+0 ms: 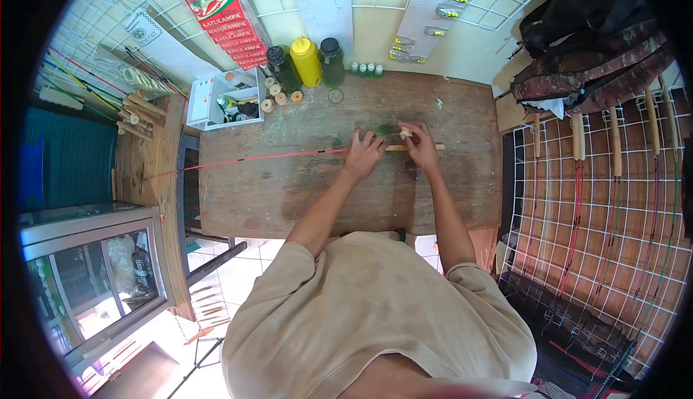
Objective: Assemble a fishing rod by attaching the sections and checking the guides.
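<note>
A fishing rod lies across the wooden table, its thin red shaft point(267, 158) running out to the left and its pale wooden handle point(395, 148) to the right. My left hand point(367, 155) is curled over the rod where the shaft meets the handle. Fingers and thumb of my right hand point(421, 149) pinch a small pale spool-like piece point(406, 133) just above the handle. The handle's end shows past my right wrist. A green smudge point(383, 130) marks the tabletop between my hands.
A white box point(209, 101) of small bottles stands at the table's back left, beside several wooden spools point(275, 99). Two dark bottles and a yellow squeeze bottle point(305, 63) line the back, with several small vials point(371, 70). More rods hang on a white rack point(577, 204) at right.
</note>
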Available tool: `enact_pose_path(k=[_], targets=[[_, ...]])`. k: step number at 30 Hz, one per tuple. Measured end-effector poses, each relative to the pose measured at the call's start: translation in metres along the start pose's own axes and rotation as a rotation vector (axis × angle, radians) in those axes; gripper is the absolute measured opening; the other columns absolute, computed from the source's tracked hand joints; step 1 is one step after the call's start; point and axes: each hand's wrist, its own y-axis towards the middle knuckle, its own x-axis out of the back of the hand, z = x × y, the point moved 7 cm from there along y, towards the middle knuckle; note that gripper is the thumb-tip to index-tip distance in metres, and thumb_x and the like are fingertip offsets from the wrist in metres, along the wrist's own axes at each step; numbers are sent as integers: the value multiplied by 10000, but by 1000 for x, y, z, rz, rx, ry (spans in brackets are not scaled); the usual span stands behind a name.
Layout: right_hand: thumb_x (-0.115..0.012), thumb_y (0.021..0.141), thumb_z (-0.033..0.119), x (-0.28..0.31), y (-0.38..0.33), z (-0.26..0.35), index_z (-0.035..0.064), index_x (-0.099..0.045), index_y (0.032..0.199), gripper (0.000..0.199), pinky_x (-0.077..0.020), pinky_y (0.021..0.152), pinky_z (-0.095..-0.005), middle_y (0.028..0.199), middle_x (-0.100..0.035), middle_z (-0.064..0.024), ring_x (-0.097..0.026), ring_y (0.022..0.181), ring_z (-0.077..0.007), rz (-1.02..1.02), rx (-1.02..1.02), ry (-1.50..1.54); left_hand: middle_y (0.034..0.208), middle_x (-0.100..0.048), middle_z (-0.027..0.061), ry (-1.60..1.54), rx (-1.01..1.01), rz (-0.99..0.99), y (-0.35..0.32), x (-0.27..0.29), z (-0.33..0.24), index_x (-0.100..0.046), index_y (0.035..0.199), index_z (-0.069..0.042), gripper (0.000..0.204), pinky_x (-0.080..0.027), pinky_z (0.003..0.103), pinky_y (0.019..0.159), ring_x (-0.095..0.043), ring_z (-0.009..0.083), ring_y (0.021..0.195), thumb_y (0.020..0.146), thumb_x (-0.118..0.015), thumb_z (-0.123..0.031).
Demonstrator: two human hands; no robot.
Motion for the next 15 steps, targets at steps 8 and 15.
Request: enact_pose_path(k=[8, 15], targets=[[-639, 814, 52, -9, 0, -12, 100, -698, 1034, 232, -496, 879, -366, 1129, -570, -107, -563, 1077, -267, 64, 116, -137, 1034, -550, 22, -72, -7, -42, -6, 27, 7, -666, 1023, -125, 294, -334, 521, 966, -471, 237, 1069, 735, -612, -129], [-716, 771, 147, -20, -11, 16, 121, -680, 1073, 306, -488, 874, -373, 1182, -557, -75, -567, 1078, -267, 211, 174, -368, 893, -546, 34, -211, 57, -139, -13, 35, 16, -664, 951, -87, 246, -381, 387, 873, -498, 232, 973, 705, -663, -88]])
